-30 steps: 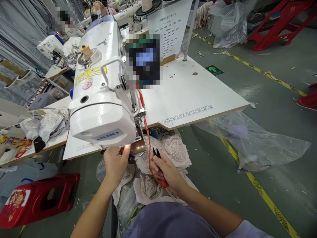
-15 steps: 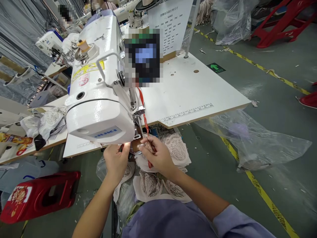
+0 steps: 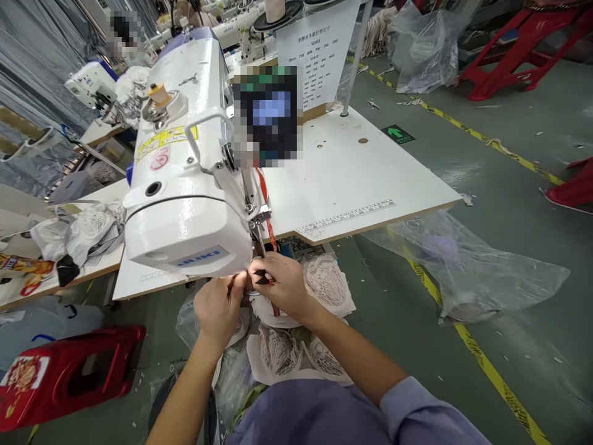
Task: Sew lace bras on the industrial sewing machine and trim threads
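Observation:
Under the head of the white sewing machine (image 3: 185, 228), my two hands are close together by the needle area. My left hand (image 3: 217, 309) is closed in a pinch; what lies between its fingertips is hidden. My right hand (image 3: 283, 285) is closed around a small dark object (image 3: 262, 277) whose kind I cannot make out. A red cord (image 3: 270, 230) hangs down beside the presser foot and passes behind my right hand. Below lie beige lace bra cups (image 3: 280, 351), with another stack of lace cups (image 3: 327, 284) to the right of my right hand.
The white table (image 3: 370, 179) with a printed ruler extends right of the machine, bearing a paper size sheet (image 3: 315, 55). A red stool (image 3: 74, 371) stands at lower left. A clear plastic bag (image 3: 486, 272) lies on the floor at right, across yellow tape.
My right hand has moved slightly left and up, closer to my left hand, and a dark object now shows in it. The left hand stays pinched near the same spot. The view has shifted slightly.

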Tool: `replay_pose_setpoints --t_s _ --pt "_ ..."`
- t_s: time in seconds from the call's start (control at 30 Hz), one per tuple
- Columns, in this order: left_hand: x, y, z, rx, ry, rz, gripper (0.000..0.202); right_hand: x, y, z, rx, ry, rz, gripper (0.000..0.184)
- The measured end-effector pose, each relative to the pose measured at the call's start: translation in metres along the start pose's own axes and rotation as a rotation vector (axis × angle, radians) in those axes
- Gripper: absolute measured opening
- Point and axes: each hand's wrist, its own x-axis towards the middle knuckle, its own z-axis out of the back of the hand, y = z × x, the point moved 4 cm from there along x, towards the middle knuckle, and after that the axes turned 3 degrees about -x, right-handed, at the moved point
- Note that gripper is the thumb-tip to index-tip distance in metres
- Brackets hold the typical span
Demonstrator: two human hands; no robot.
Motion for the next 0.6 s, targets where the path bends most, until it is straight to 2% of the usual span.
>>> replay_pose_setpoints --t_s 0.03,0.1,0.2,0.23,0.27,0.33,0.43,0.5,0.53,0.6 --pt "-0.002 -0.002 0.002 -0.034 0.024 -0.053 0.008 -0.002 0.002 0.003 0.017 0.056 -0.031 0.014" --pt "-0.007 -0.010 0.007 -0.135 0.066 -0.200 0.016 -0.014 0.004 0.011 0.129 0.253 -0.155 0.017" --pt "-0.011 -0.019 0.007 -0.319 0.181 -0.417 0.028 -0.051 0.003 0.031 0.436 0.713 -0.451 0.016" --pt "-0.011 -0.021 0.005 -0.370 0.228 -0.470 0.029 -0.065 0.000 0.042 0.544 0.816 -0.548 0.014" --pt "-0.010 -0.021 0.004 -0.410 0.268 -0.508 0.028 -0.076 -0.005 0.055 0.638 0.849 -0.635 0.014" --pt "-0.004 -0.018 0.001 -0.447 0.282 -0.510 0.022 -0.086 -0.022 0.080 0.772 0.712 -0.782 0.026" --pt "0.006 -0.009 0.001 -0.435 0.205 -0.373 0.012 -0.087 -0.047 0.097 0.820 0.346 -0.949 0.045" --pt "0.008 -0.007 0.000 -0.386 0.175 -0.249 0.010 -0.085 -0.048 0.086 0.831 0.198 -1.023 0.045" --pt "0.008 -0.008 0.000 -0.360 0.166 -0.186 0.008 -0.085 -0.043 0.074 0.861 0.185 -1.056 0.047" --pt "0.006 -0.012 -0.001 -0.311 0.144 -0.047 0.007 -0.088 -0.025 0.043 0.982 0.263 -1.138 0.054"
